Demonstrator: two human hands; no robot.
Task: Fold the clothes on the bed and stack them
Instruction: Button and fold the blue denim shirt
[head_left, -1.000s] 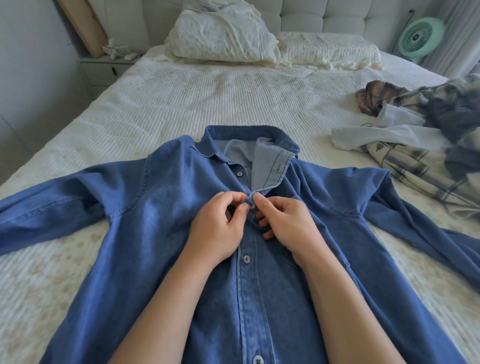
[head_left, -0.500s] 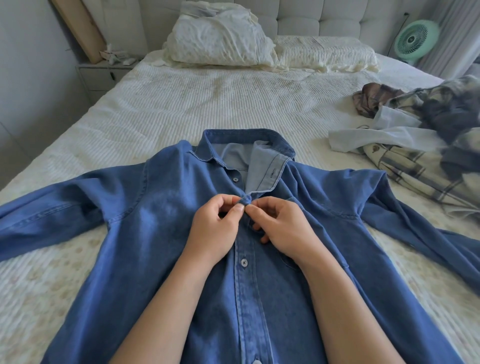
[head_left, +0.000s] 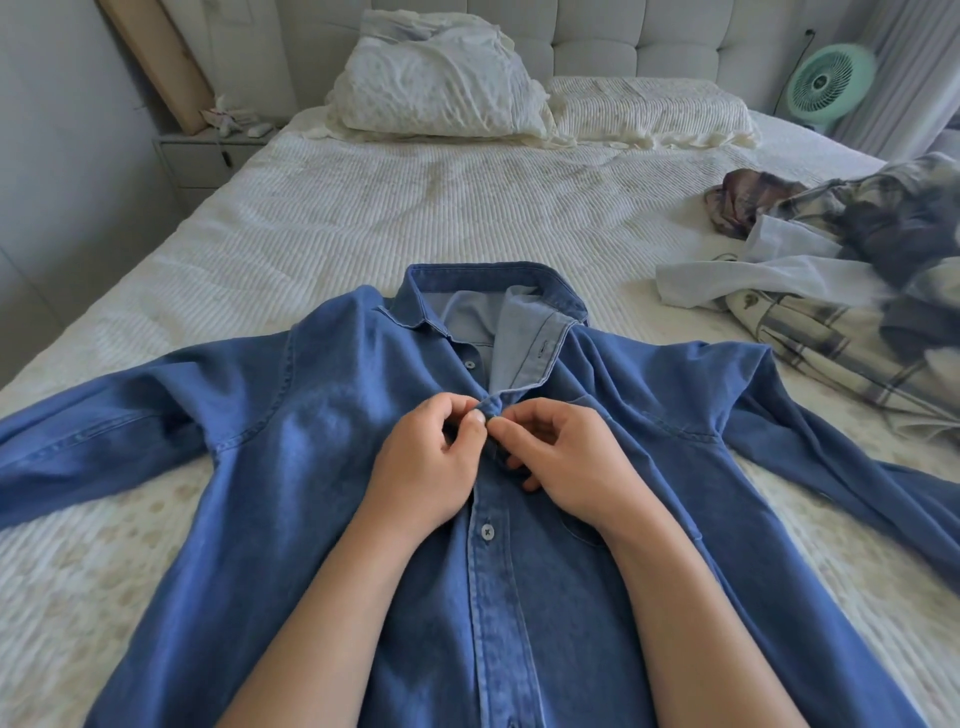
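Note:
A blue denim shirt (head_left: 322, 415) lies face up on the bed (head_left: 415, 208), sleeves spread out to both sides, collar open toward the pillows. My left hand (head_left: 431, 462) and my right hand (head_left: 566, 457) meet at the chest of the shirt. Each pinches the button placket just below the open collar, thumbs and forefingers almost touching. One button below the hands is fastened. A pile of unfolded clothes (head_left: 841, 291), plaid, white and dark pieces, lies on the right side of the bed.
Two pillows (head_left: 441, 88) lean at the headboard. A nightstand (head_left: 208, 156) stands at the far left, a green fan (head_left: 826, 83) at the far right. The cream bedspread stretches bare between the shirt collar and the pillows.
Both hands stay pinched at the same spot on the placket, with small finger shifts; the view has tilted slightly, so the shirt sits a little lower in the frame.

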